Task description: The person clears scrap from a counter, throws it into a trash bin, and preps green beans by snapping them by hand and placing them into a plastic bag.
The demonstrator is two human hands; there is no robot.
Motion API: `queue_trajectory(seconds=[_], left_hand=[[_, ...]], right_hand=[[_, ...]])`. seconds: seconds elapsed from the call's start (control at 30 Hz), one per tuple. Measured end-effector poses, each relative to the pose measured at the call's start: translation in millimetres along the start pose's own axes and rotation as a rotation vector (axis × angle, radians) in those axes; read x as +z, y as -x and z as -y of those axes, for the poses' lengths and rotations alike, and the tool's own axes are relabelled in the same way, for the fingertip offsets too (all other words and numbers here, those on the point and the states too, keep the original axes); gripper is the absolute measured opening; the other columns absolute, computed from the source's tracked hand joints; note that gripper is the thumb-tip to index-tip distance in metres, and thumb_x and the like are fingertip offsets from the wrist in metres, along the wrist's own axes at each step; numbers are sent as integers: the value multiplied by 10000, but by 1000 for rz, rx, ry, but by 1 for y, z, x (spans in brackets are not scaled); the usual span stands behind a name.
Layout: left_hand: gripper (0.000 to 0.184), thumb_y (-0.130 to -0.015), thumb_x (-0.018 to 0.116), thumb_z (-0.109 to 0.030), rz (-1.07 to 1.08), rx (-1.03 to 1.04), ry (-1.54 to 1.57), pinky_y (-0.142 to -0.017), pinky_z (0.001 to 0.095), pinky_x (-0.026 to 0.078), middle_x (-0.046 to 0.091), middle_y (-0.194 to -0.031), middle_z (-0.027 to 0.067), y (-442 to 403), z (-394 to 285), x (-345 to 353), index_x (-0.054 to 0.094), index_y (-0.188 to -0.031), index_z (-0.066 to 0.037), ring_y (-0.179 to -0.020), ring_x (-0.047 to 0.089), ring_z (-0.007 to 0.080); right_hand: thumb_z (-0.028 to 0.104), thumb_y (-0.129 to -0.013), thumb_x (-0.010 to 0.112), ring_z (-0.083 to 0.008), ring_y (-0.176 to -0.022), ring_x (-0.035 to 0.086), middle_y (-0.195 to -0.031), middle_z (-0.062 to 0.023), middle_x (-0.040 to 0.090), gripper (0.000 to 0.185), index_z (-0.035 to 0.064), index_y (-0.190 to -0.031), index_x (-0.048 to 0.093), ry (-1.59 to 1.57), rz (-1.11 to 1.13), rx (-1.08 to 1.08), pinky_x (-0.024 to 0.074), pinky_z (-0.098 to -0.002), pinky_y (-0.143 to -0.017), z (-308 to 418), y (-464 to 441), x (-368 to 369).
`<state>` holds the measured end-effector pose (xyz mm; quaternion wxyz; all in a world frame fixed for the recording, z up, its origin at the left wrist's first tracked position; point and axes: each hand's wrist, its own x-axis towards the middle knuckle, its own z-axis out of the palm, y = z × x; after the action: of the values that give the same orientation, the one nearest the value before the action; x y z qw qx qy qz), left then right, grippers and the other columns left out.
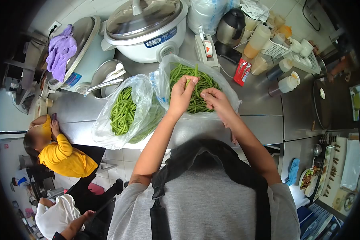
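Note:
My left hand (183, 94) is closed in a pinch on a green bean (196, 70), which sticks up past the fingertips. Just to its right, my right hand (217, 100) has its thumb and fingers pressed together; whatever is between them is too small to make out. Both hands are above an open plastic bag (230, 92) full of long green beans (207, 81). A second plastic bag (142, 89) leans against it on the left, with shorter green bean pieces (123, 114) inside.
Behind the bags stand a large rice cooker (148, 40) and a metal pot (102, 76) with utensils. Sauce bottles (257, 42), a red packet (242, 72) and a kettle (231, 28) are at the back right. A person in yellow (66, 156) sits at the left.

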<state>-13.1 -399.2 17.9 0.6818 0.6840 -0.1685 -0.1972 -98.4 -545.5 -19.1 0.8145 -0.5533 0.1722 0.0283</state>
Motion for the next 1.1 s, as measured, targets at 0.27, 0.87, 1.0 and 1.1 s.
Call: queue_trajectory(seconds=[0.27,0.87,1.0,1.1], left_hand=[[204,-924,594,-186,65,143,-277,-723,326,456,648,-824,135,4,-6,-5,615,-972,11,-758,596,205],[218,-984,529,-198,-171,174,-56,-762,233,430,655,-927,59,-1,-9,-15,583,-984,13,-799,513,82],[209,-985,524,-196,-133,169,-18,-731,237,428,632,-880,47,-1,-6,-13,581,-984,5,-764,499,81],[203,-989,512,-195,-116,167,-7,-701,244,425,598,-829,31,3,-7,-3,572,-977,-2,-732,483,86]], right_hand=[[170,-866,678,-58,-676,489,-870,0,609,374,50,-1213,605,202,17,-347,388,-192,-598,47,-1,4],[89,-828,644,-203,-947,592,-862,-49,677,174,101,-982,725,1269,-76,-830,480,-305,-790,5,1,-25],[142,-899,564,-218,-935,618,-910,-61,694,235,117,-1093,694,866,69,-612,480,-279,-825,20,1,-5],[181,-935,533,-222,-812,640,-882,-63,696,209,89,-1036,692,518,208,-224,490,-287,-755,26,1,17]])
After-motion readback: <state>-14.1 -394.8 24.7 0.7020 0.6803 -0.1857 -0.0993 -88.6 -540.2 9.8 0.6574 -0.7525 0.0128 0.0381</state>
